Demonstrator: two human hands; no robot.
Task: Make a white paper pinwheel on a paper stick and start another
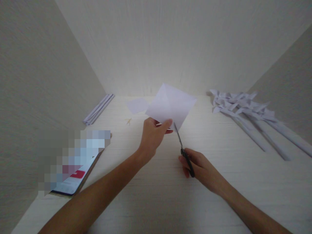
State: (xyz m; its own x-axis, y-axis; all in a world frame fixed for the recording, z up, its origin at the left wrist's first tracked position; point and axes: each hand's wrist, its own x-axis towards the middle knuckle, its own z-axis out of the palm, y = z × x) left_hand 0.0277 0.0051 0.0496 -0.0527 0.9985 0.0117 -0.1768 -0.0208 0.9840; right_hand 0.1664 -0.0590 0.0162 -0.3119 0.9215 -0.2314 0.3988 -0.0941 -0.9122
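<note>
A square sheet of white paper with a crease is held up by its lower edge in my left hand, the thumb on top and fingers beneath. My right hand grips the black handles of a pair of scissors. The scissors' blades point up and away from me and meet the paper's near corner, just right of my left thumb. How far the blades are parted is too small to tell.
Another white paper piece lies behind, near small yellowish sticks. Rolled paper sticks lie at the back left, and a phone, partly blurred out, at the left. Several paper pinwheels on sticks rest at right. Walls enclose three sides.
</note>
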